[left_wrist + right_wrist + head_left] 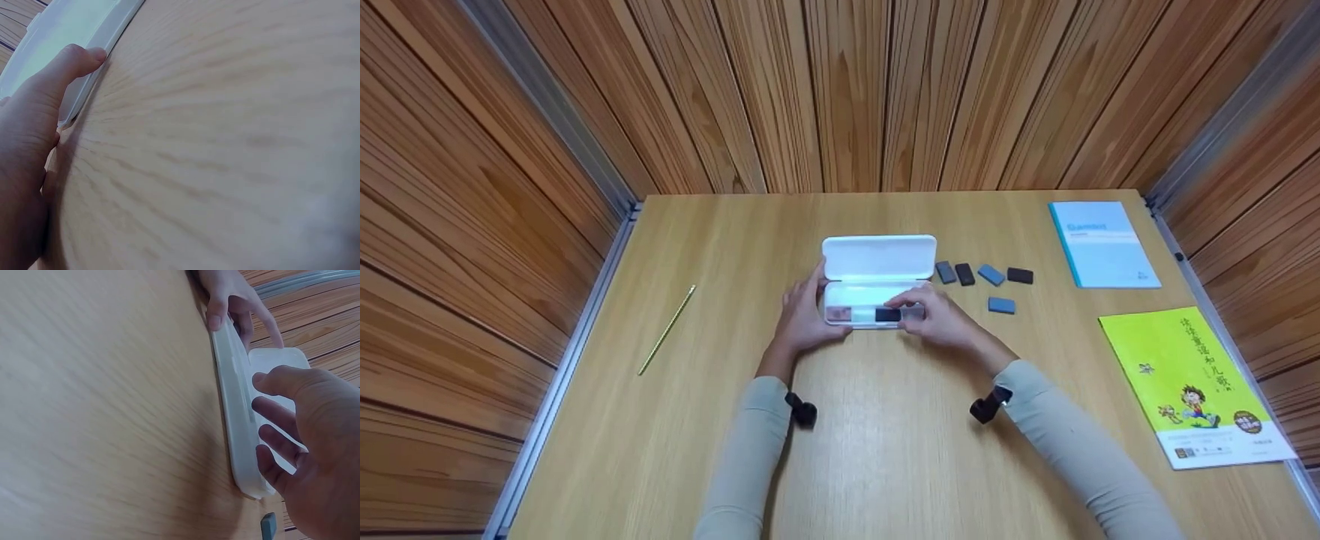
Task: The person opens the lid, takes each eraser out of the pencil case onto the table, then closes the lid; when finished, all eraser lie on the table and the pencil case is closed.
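Note:
An open white case (pixel 877 259) lies mid-table, lid tipped back, tray (pixel 859 294) toward me. Inside the tray sit a black block (pixel 888 315) and a pinkish piece at its left end. My left hand (pixel 819 301) grips the case's left end, thumb on the near rim and fingers behind; the left wrist view shows the thumb (pixel 84 56) against the case (pixel 67 28). My right hand (pixel 911 309) hovers over the tray's right half, fingertips at the black block. In the right wrist view that right hand (pixel 267 422) has spread, relaxed fingers above the case (pixel 236 410) and holds nothing.
Several small grey, black and blue blocks (pixel 991 274) lie just right of the case; one blue block (pixel 268 526) shows near the right hand. A pencil (pixel 667 328) lies at the left. A blue booklet (pixel 1102 244) and a yellow-green book (pixel 1192 382) lie at the right.

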Action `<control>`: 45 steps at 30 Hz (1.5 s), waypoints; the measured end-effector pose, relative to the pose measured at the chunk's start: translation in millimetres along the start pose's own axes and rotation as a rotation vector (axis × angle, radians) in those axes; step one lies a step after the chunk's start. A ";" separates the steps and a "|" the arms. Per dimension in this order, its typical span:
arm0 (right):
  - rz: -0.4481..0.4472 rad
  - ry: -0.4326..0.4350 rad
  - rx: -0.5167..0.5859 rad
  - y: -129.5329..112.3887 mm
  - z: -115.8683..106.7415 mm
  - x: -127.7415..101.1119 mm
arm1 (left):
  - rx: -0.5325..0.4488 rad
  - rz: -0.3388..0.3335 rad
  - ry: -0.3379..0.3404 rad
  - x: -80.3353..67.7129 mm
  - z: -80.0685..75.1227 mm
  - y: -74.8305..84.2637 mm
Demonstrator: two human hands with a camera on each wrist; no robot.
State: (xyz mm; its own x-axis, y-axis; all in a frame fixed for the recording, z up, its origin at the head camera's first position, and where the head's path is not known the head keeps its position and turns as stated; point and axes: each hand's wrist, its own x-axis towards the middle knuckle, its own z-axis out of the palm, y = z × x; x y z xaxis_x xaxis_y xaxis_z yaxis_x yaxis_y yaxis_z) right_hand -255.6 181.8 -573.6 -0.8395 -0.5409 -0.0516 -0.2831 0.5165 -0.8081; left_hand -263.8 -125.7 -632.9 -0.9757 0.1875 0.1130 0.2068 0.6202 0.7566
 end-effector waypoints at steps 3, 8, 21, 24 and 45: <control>0.012 -0.008 0.002 2.0 0.6 0.0 | 0.001 -0.004 -0.004 0.0 -0.7 0.8; 0.020 -0.009 0.003 1.9 2.3 1.3 | 0.015 -0.010 -0.004 0.0 -1.1 1.4; -0.017 -0.026 -0.025 -1.7 9.5 2.1 | 0.000 -0.006 -0.001 -1.8 -2.0 2.2; -0.009 -0.039 -0.051 -2.0 12.8 2.9 | -0.004 -0.008 0.002 -1.7 -1.7 2.0; 0.004 -0.036 -0.100 -5.8 16.8 10.3 | 0.010 -0.006 -0.009 -1.0 -1.4 4.1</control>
State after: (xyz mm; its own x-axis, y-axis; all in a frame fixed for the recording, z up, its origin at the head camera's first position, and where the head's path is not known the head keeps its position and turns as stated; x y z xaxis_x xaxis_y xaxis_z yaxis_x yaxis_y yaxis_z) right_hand -254.9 162.1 -579.3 -0.8241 -0.5611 -0.0773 -0.3259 0.5815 -0.7454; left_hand -262.1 -124.4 -629.1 -0.9763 0.1904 0.1028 0.2017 0.6289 0.7508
